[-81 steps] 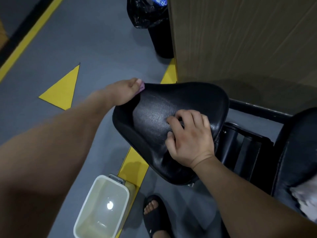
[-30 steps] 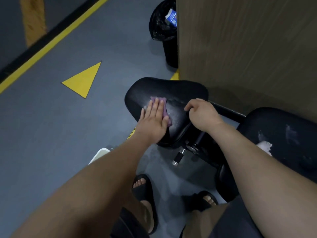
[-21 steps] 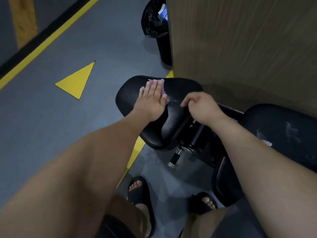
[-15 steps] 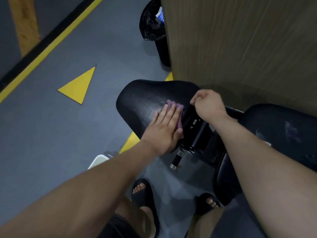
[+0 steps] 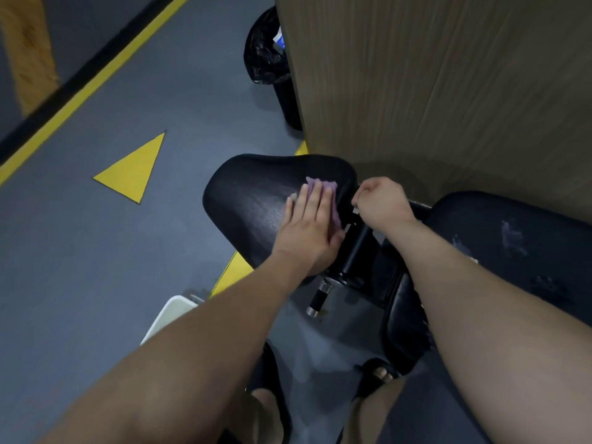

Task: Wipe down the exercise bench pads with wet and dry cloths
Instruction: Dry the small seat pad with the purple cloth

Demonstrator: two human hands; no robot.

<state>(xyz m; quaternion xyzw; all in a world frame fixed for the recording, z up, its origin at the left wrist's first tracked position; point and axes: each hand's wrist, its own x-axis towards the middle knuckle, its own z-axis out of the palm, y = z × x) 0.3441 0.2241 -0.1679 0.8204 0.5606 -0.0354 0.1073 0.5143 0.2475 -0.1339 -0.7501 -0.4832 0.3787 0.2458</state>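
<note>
Near seat pad (image 5: pixel 250 200) edge, left hand (image 5: pixel 307 227) pressing cloth (image 5: pixel 327 186)

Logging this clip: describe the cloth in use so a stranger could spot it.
Below the wood panel sits a black seat pad. Near its right edge the left hand presses flat on a small cloth. It is the only purple thing there.

Black seat pad (image 5: pixel 256 200); purple cloth (image 5: pixel 326 187); grey floor (image 5: pixel 96 267) with yellow triangle (image 5: pixel 134 171).
</note>
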